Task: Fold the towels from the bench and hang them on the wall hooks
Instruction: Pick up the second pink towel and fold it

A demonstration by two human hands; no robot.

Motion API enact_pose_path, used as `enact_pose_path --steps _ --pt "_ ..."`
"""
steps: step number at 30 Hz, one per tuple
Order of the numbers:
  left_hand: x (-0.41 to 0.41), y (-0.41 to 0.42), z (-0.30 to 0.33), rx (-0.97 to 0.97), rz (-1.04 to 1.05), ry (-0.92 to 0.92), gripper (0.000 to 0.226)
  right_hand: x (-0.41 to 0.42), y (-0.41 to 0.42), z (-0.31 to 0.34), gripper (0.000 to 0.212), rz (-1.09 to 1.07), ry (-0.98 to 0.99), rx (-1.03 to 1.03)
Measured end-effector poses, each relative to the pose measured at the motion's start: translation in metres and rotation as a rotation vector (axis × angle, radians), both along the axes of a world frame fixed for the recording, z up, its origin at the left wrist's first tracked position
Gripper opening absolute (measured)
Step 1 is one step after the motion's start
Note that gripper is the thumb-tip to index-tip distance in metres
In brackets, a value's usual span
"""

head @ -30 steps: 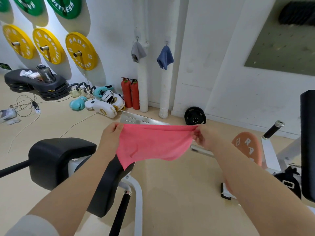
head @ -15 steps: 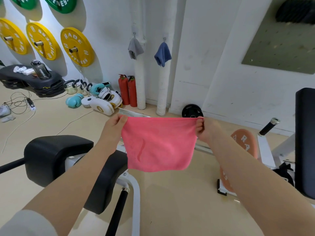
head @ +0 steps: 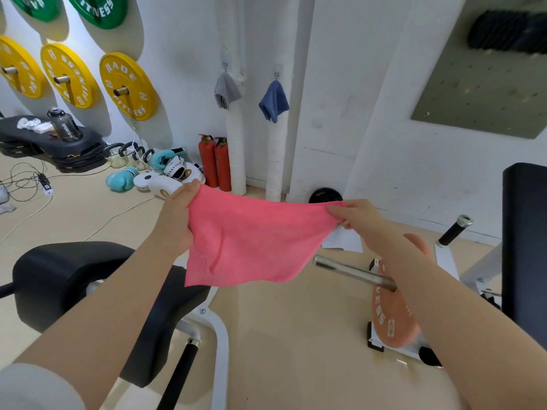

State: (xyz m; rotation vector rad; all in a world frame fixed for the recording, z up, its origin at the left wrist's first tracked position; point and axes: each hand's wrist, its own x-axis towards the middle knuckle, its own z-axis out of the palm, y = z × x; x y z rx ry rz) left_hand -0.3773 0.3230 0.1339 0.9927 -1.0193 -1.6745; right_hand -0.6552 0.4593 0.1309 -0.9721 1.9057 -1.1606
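Note:
A pink towel [head: 251, 241] hangs spread in the air between my two hands, above the floor and the bench. My left hand [head: 177, 217] grips its upper left corner. My right hand [head: 355, 216] pinches its upper right corner. The top edge sags a little in the middle. On the far wall a grey towel [head: 226, 90] and a blue towel [head: 273, 100] each hang from a small hook. The black padded bench [head: 68, 276] sits low at the left, under my left forearm.
Yellow and green weight plates [head: 125, 84] hang on the left wall. Two red fire extinguishers [head: 216, 164], boxing gloves and cables lie on the floor by the wall. An orange plate on a steel bar [head: 355, 273] stands at the right, beside a black upright pad [head: 525, 247].
The towel's top edge has slackened and tilted, my left hand now higher than my right. The view has shifted slightly, with the hooks a little lower in frame.

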Motion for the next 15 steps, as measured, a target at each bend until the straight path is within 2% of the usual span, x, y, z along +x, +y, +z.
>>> enact_pose_path --steps 1,3,5,8,11,13,15 --pt "-0.002 -0.002 0.001 0.02 -0.015 0.025 0.017 -0.01 0.0 0.0 0.016 0.007 -0.156 0.003" --pt "-0.011 -0.005 -0.003 0.018 -0.055 -0.109 0.018 -0.026 0.001 -0.004 0.033 -0.042 -0.314 0.083" --pt "-0.023 -0.005 -0.015 -0.012 -0.085 -0.357 0.024 -0.032 0.004 -0.011 0.036 -0.121 -0.275 0.142" --pt "-0.037 0.001 -0.026 -0.064 -0.039 -0.527 0.03 -0.032 0.005 -0.013 0.026 -0.112 -0.15 0.11" --pt "-0.05 0.006 -0.027 0.027 -0.026 -0.561 0.04 -0.04 0.01 -0.011 0.025 0.096 -0.014 0.197" --pt "-0.059 0.012 -0.024 0.115 -0.038 -0.518 0.038 -0.042 0.014 -0.009 0.027 0.205 0.007 0.249" --pt "-0.07 0.017 -0.021 0.149 -0.068 -0.479 0.031 -0.043 0.015 -0.006 0.023 0.231 -0.004 0.206"
